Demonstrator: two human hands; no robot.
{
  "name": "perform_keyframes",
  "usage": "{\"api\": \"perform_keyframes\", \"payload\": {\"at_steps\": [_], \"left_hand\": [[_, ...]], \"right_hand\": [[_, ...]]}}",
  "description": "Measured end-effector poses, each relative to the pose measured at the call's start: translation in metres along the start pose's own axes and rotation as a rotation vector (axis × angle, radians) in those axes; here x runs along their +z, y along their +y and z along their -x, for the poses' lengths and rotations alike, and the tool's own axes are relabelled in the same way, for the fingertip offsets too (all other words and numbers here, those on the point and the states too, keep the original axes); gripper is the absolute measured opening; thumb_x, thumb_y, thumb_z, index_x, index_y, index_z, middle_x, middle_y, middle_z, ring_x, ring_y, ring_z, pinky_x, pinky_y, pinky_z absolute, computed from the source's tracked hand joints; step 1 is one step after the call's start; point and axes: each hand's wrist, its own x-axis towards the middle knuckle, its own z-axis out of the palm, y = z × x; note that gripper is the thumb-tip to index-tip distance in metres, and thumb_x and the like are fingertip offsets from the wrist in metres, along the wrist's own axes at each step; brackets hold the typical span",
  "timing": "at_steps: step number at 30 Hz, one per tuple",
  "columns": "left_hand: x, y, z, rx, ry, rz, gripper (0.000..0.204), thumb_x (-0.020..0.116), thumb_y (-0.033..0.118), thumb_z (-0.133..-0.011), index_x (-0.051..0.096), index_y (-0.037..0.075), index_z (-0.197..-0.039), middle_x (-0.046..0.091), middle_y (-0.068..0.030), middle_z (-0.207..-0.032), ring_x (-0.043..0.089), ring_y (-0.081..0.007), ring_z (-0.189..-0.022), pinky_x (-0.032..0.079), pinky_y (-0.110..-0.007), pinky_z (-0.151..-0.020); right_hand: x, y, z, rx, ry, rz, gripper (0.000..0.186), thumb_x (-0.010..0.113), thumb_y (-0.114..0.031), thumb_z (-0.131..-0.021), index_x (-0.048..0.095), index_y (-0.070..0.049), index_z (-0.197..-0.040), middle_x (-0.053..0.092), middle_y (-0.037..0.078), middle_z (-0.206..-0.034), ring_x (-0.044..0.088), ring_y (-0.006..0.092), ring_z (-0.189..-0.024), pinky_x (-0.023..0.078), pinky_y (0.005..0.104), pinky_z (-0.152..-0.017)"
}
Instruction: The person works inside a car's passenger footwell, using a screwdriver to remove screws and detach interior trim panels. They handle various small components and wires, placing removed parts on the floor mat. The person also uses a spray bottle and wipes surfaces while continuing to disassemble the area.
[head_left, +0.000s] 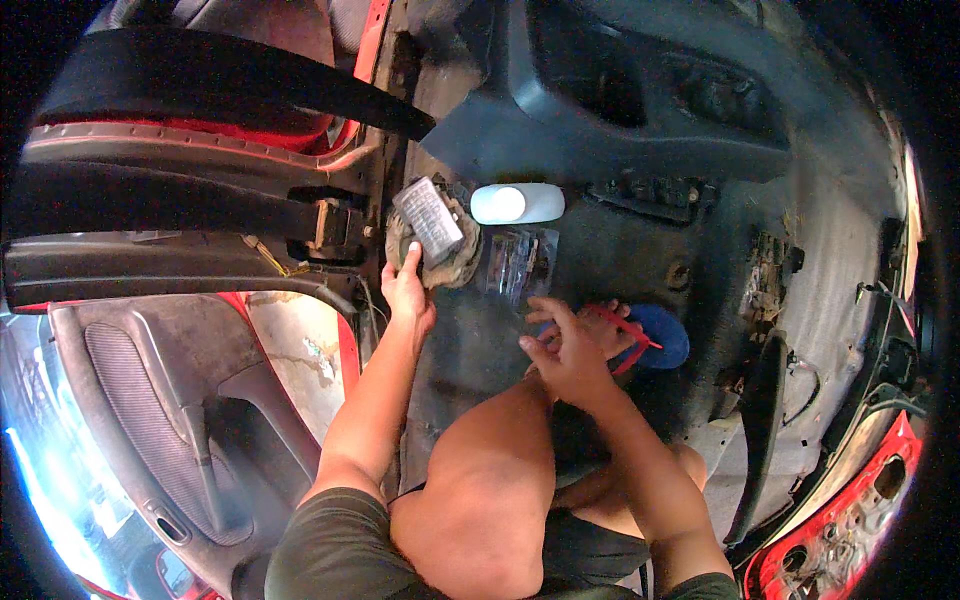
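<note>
My left hand [408, 297] grips the lower end of a clear, flat plastic case [430, 217] with rows of small contents I cannot make out. A crumpled greyish-brown rag [460, 268] lies under and beside the case; whether the fingers also hold it is hidden. My right hand [572, 358] hovers above my foot, its fingers apart and bent, with nothing visible in them. A white bottle [540, 203] with a round white cap lies just right of the rag. Below the bottle, a clear plastic packet [520, 265] of dark slender pieces rests on the floor.
I am low inside a stripped car interior with a worn dark floor [455, 350]. A dark moulded console [610, 130] spans the far side. Opened door trim [190, 420] stands at left, a red metal panel [840, 520] at lower right. My foot wears a blue sandal [668, 337].
</note>
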Motion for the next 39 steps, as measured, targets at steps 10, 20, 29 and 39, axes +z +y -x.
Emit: {"api": "perform_keyframes", "payload": {"at_steps": [10, 20, 29, 39], "left_hand": [[-0.033, 0.024, -0.011, 0.237, 0.303, -0.588, 0.039, 0.088, 0.022, -0.083, 0.065, 0.001, -0.106, 0.068, -0.0057, -0.087, 0.056, -0.0182, -0.061, 0.048, -0.034, -0.053], [0.063, -0.03, 0.045, 0.763, -0.138, -0.58, 0.043, 0.076, 0.015, -0.095, 0.054, 0.005, -0.131, 0.055, -0.0046, -0.104, 0.054, -0.0164, -0.089, 0.046, -0.033, -0.077], [0.087, -0.025, 0.094, 0.83, -0.518, -0.604, 0.022, 0.068, 0.009, -0.101, 0.055, 0.003, -0.118, 0.058, -0.0048, -0.105, 0.055, -0.0157, -0.098, 0.046, -0.03, -0.089], [0.145, -0.03, 0.139, 1.137, -0.963, -0.631, 0.022, 0.072, 0.004, -0.094, 0.058, 0.003, -0.111, 0.061, -0.0107, -0.105, 0.059, -0.0218, -0.088, 0.05, -0.034, -0.077]], "right_hand": [[-0.164, -0.101, 0.15, -0.264, 0.598, 0.147, 0.034, 0.073, -0.015, -0.093, 0.065, 0.0, -0.122, 0.072, 0.016, -0.11, 0.071, 0.0267, -0.093, 0.057, 0.0366, -0.082], [-0.366, 0.174, 0.315, 0.993, 1.12, 0.427, 0.096, 0.091, -0.044, -0.075, 0.045, -0.006, -0.15, 0.049, 0.026, -0.152, 0.051, 0.0376, -0.138, 0.046, 0.0498, -0.11], [-0.377, 0.198, 0.22, 0.947, 0.22, 1.191, 0.14, 0.102, -0.03, -0.053, 0.018, -0.015, -0.164, 0.017, 0.015, -0.171, 0.018, 0.0443, -0.156, 0.032, 0.059, -0.121], [-0.393, 0.183, 0.271, 0.594, 0.44, 0.932, 0.031, 0.07, 0.001, -0.08, 0.059, -0.005, -0.108, 0.067, 0.01, -0.098, 0.068, 0.0321, -0.1, 0.052, 0.047, -0.096]]}}
